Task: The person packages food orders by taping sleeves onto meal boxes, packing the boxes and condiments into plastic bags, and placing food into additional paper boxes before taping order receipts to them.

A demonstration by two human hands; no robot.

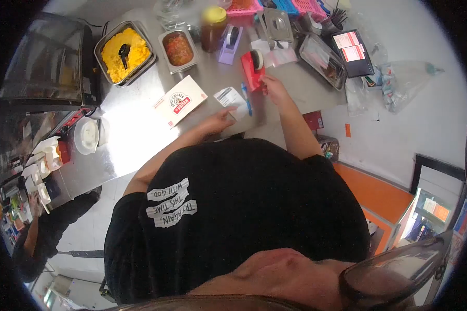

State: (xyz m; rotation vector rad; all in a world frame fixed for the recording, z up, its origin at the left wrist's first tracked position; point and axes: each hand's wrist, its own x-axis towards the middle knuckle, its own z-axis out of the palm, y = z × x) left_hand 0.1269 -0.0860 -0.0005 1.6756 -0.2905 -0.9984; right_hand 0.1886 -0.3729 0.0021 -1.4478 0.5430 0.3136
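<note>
My left hand lies low over the steel table, its fingers reaching to the bottom edge of a small printed white slip. The index finger is stretched out; whether the fingertips press the paper is hard to see. Beside the slip is a blue pen. My right hand is closed, with its fingertips at the near end of a red tape dispenser. What is pinched there is too small to make out. Left of the slip sits a closed cream food box with a chicken logo.
Along the back stand a pan of yellow food, a steel container of red chopped food, a yellow-lidded jar and a purple tape dispenser. A black device bears labels. At far left, another person's dark sleeve shows.
</note>
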